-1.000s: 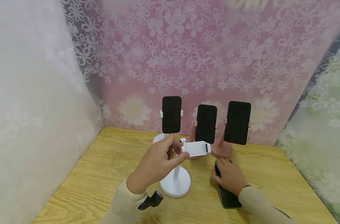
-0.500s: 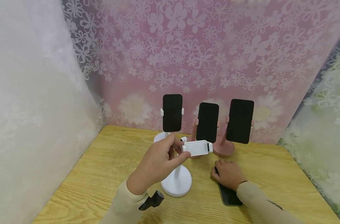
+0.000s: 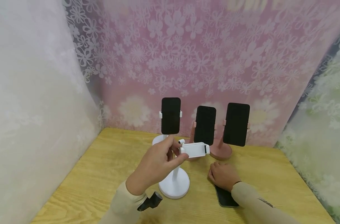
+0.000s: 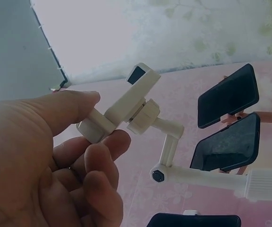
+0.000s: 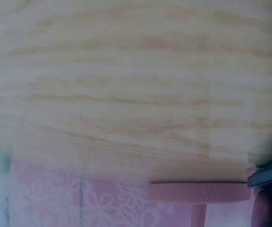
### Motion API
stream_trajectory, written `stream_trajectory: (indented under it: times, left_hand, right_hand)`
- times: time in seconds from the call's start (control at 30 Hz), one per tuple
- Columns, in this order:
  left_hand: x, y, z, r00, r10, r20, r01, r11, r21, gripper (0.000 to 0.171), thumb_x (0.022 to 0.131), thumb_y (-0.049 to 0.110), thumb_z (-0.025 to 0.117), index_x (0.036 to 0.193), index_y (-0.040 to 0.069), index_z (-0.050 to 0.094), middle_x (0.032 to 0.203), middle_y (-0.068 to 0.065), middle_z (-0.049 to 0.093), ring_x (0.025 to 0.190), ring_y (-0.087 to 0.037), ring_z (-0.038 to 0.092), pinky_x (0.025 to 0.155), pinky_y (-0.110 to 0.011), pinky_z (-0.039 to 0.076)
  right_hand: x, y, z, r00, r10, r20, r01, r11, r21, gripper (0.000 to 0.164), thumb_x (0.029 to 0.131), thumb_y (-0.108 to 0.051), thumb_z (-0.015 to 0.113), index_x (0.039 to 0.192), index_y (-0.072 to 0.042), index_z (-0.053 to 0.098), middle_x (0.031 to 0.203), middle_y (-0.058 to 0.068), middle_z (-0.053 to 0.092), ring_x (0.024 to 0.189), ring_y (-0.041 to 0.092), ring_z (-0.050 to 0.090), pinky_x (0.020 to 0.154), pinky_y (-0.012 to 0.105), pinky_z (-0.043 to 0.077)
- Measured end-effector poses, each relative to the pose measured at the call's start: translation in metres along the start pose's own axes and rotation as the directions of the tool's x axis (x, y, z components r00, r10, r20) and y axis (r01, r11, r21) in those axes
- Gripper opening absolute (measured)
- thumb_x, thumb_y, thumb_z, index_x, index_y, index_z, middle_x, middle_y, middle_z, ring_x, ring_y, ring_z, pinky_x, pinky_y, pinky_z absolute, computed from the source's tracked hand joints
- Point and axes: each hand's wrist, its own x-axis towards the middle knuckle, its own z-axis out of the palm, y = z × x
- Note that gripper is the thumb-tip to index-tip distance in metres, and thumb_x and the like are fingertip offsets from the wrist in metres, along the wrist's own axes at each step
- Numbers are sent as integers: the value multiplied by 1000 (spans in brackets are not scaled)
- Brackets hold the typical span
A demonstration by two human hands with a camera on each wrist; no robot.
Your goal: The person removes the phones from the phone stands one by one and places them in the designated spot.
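Note:
In the head view my left hand (image 3: 156, 161) pinches the near end of the white phone clamp (image 3: 195, 150) on a white phone stand, whose round base (image 3: 174, 183) rests on the table. The left wrist view shows the thumb (image 4: 74, 111) on one side of the clamp end, fingers below; the clamp's hinged arm (image 4: 171, 149) is bent. No phone sits in this clamp. My right hand (image 3: 224, 176) curls over the far end of a black smartphone (image 3: 225, 197) at table level. Its corner (image 5: 270, 172) shows at the right wrist view's edge; most fingers are hidden.
Behind the hands stand three phones in holders: one phone (image 3: 171, 115) on a white stand, and two more, the middle phone (image 3: 205, 125) and the right phone (image 3: 236, 124), on pink stands. A floral cloth (image 3: 175, 62) hangs behind the wooden table (image 3: 102, 161).
My right hand has shifted slightly left over the smartphone, and its fingers look more tucked in. The left hand keeps its pinch on the clamp; the view tilts a little.

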Motion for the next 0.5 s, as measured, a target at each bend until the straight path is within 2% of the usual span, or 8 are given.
stream_trajectory:
  times: [0.1,0.17,0.23,0.3,0.33,0.37,0.4,0.5]
  left_hand:
    - [-1,-2,1,1000,-5,-1,5,1000,5,20,99,28,73,106,12,61,90,8,66,65,-6,51,59,-25,47]
    - [-1,-3,1,1000,-6,-4,6,1000,9,20,99,28,73,106,12,62,91,9,66,65,-6,51,60,-25,48]
    - [-1,-3,1,1000,-2,-3,2,1000,9,21,99,28,73,107,13,62,91,10,66,65,-6,51,59,-25,47]
    - [-1,-3,1,1000,5,0,-5,1000,2,21,99,28,73,108,13,62,91,10,65,65,-7,51,58,-25,46]
    - [-1,-3,1,1000,10,1,-10,1000,0,21,99,28,73,108,13,61,91,9,65,64,-7,50,58,-25,46]
    - [-1,-2,1,1000,13,2,-13,1000,-4,22,99,29,73,108,13,61,91,9,65,64,-7,50,57,-25,45]
    - [-1,-3,1,1000,17,2,-17,1000,-8,22,99,29,73,108,13,61,91,9,65,64,-7,50,57,-25,45]
    - [-1,-4,3,1000,17,-3,-17,1000,-18,21,100,31,72,107,14,61,91,9,65,64,-6,51,57,-25,46]
  right_hand:
    - [4,-2,0,1000,-16,11,16,1000,14,23,96,-27,64,80,-11,57,70,1,49,60,17,50,52,35,47]
    - [9,-2,-8,1000,11,-3,-11,998,69,20,95,-25,68,83,-11,59,71,0,51,61,15,50,55,32,49]
    - [14,-3,-22,996,66,-64,-56,988,147,16,93,-20,70,86,-11,60,68,-3,50,59,11,46,54,28,47]
    - [18,-6,-44,975,128,-180,-82,966,244,13,90,-16,71,85,-12,60,66,-6,46,57,9,41,52,25,43]
    - [20,-9,-58,953,163,-257,-84,952,294,12,89,-14,70,82,-12,60,64,-7,44,56,7,39,51,23,41]
    - [21,-12,-73,920,196,-339,-76,938,337,11,88,-12,68,81,-12,60,63,-8,43,56,7,38,49,23,38]
    - [23,-17,-88,876,223,-427,-57,928,368,10,88,-11,66,79,-12,60,63,-7,44,56,7,38,49,23,37]
    - [30,-32,-132,703,292,-648,47,891,452,13,87,-11,59,75,-9,62,63,-2,50,55,9,41,47,23,38]
